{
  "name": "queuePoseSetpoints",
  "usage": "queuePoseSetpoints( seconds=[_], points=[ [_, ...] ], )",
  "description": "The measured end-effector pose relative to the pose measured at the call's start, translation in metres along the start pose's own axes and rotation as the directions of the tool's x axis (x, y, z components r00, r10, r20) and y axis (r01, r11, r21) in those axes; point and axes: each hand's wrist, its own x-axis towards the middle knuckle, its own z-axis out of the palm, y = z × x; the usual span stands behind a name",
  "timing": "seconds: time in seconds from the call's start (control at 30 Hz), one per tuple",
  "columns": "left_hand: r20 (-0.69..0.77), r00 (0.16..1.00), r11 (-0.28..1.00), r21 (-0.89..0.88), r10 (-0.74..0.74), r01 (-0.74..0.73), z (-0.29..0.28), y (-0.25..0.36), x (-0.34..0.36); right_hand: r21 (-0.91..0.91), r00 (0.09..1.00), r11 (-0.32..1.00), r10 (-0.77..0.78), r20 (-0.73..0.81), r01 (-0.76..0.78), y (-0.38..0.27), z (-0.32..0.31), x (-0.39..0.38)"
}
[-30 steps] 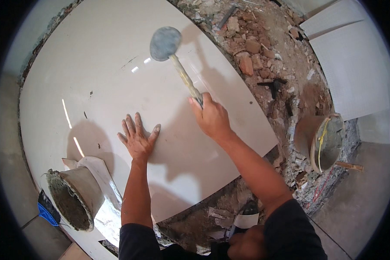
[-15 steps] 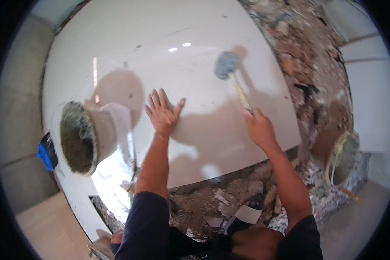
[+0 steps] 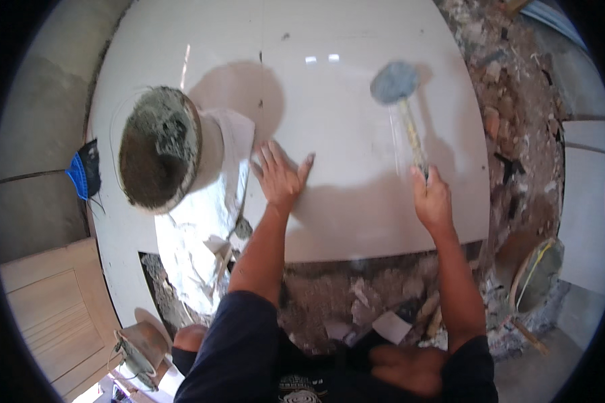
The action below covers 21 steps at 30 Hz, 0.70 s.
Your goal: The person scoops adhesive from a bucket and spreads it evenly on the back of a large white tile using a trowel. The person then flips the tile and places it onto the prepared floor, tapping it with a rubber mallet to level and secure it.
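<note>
My left hand [image 3: 280,176] lies flat with fingers spread on a large glossy off-white floor tile [image 3: 348,156], beside a seam. My right hand [image 3: 431,199] grips the yellowish handle of a rubber mallet [image 3: 394,83], whose grey head is over the tile's right part, slightly blurred. Just left of my left hand, a mortar-crusted bucket [image 3: 160,147] with grey mix inside stands by a pale, crumpled sack [image 3: 189,248].
Rubble [image 3: 499,133] and broken subfloor border the tile on the right and near side. Another bucket [image 3: 535,275] is at right, one more [image 3: 141,350] at lower left. A blue-and-black object [image 3: 81,170] sits by the left wall; a wooden door [image 3: 54,316] is at lower left.
The view has shifted, so the tiles and left bucket appear higher. The mallet and my right hand have moved rightward in the picture. My left hand stays spread on the tile.
</note>
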Motion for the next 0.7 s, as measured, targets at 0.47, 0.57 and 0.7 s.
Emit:
queuePoseSetpoints(
  seconds=[0.47, 0.57, 0.7],
  points=[
    [0.235, 0.927, 0.939, 0.113, 0.291, -0.324, -0.020, -0.008, 0.007, 0.220, 0.925, 0.901, 0.345, 0.161, -0.374, 0.000, -0.056, -0.067],
    [0.264, 0.895, 0.914, 0.090, 0.361, -0.395, -0.012, 0.006, 0.003, 0.366, 0.904, 0.826, 0.389, 0.181, -0.428, -0.003, -0.063, -0.075],
    [0.226, 0.929, 0.947, 0.070, 0.292, -0.314, -0.006, 0.012, 0.005, 0.432, 0.903, 0.794, 0.393, 0.171, -0.427, 0.006, -0.061, -0.080]
  ],
)
